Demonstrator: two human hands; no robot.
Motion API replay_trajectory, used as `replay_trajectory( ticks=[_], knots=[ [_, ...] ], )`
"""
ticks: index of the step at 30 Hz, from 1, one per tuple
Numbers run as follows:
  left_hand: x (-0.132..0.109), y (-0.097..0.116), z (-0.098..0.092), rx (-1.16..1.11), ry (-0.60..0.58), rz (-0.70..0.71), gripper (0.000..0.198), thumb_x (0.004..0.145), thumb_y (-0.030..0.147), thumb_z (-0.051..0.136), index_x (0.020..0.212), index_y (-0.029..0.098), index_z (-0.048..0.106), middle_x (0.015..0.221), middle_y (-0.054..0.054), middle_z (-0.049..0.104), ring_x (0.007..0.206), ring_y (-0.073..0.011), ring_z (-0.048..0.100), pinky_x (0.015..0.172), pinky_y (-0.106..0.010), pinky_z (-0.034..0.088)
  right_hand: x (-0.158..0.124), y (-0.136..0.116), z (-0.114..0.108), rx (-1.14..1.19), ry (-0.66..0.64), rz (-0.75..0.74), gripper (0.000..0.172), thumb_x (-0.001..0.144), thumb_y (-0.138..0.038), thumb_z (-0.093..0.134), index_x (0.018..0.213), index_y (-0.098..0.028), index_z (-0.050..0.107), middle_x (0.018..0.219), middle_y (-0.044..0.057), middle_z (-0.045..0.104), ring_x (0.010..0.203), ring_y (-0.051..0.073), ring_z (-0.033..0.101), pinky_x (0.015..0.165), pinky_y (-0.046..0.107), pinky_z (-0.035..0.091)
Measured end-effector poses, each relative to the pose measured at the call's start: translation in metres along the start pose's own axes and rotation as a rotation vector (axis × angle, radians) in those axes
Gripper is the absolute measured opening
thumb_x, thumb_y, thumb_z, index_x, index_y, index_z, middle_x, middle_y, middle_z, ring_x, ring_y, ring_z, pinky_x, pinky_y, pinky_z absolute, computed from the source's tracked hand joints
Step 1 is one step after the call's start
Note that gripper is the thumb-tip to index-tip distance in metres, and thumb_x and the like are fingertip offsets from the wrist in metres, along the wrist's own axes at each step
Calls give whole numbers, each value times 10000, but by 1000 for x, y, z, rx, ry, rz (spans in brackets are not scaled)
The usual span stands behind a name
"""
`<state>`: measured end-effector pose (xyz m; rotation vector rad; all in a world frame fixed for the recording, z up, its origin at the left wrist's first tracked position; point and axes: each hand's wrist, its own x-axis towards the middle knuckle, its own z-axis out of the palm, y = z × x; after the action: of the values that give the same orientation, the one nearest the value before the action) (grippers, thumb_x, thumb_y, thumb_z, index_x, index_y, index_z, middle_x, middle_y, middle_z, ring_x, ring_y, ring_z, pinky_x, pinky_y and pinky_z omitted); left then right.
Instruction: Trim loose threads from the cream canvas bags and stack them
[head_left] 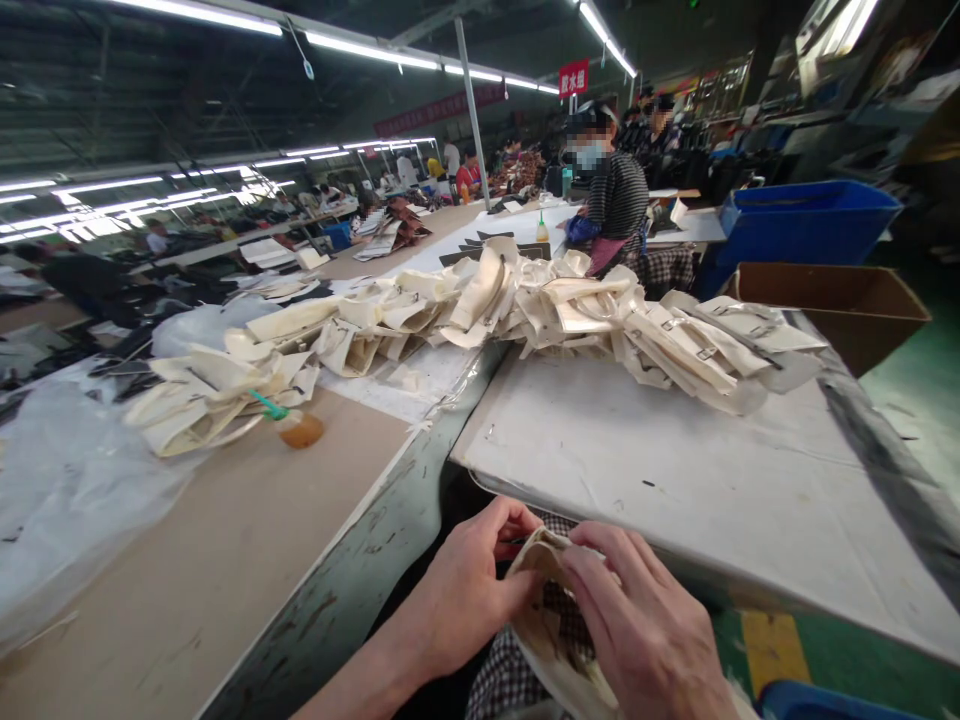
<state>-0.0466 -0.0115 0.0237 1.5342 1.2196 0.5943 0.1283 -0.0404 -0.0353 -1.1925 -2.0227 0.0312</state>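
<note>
My left hand (pixel 465 590) and my right hand (pixel 637 625) are low in the view, over my lap, both pinching one cream-coloured leather piece (pixel 541 600). The left fingers grip its left edge; the right fingers press on its upper right edge. The piece is curved and open like a strap or shoe part, with checked fabric showing through it. Ahead on the white table (pixel 675 470) lies a long heap of similar cream pieces with metal buckles (pixel 525 310).
A small glue bottle with a green nozzle (pixel 294 422) lies on the brown board at left. Clear plastic sheeting (pixel 67 480) covers the far left. A cardboard box (pixel 840 305) and blue bin (pixel 802 225) stand at right. A masked person in a striped top (pixel 615 200) sits beyond the heap.
</note>
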Motion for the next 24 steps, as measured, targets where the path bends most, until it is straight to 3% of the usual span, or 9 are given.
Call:
replay_trajectory(
  ticks=[7, 14, 19, 24],
  knots=[
    [0, -2, 1, -22, 18, 8, 93, 860, 219, 577, 938, 169, 564, 961, -36, 666, 905, -168, 638, 833, -253, 505, 6, -3, -6, 265, -33, 11, 238, 941, -123, 404, 861, -176, 622, 992, 92, 634, 892, 180, 629, 740, 277, 547],
    [0, 3, 1, 78, -5, 6, 103, 876, 247, 556, 941, 182, 604, 941, -17, 670, 884, -164, 632, 825, -238, 500, -3, 3, 0, 180, -13, 39, 194, 920, -133, 471, 994, -173, 646, 1076, 99, 627, 935, 197, 632, 793, 300, 558],
    [0, 5, 0, 108, -10, 9, 110, 862, 192, 532, 936, 181, 613, 952, -10, 677, 888, -157, 636, 827, -226, 497, -1, 1, -5, 290, -58, 124, 217, 927, -152, 450, 800, -196, 621, 968, 67, 644, 861, 178, 629, 738, 288, 547],
    [1, 4, -1, 149, -27, 7, 172, 824, 106, 513, 924, 188, 626, 926, 13, 684, 870, -142, 635, 796, -201, 486, -1, -2, -2, 328, -60, 234, 231, 927, -184, 460, 726, -201, 572, 919, 51, 640, 803, 156, 619, 703, 259, 517]
  ],
)
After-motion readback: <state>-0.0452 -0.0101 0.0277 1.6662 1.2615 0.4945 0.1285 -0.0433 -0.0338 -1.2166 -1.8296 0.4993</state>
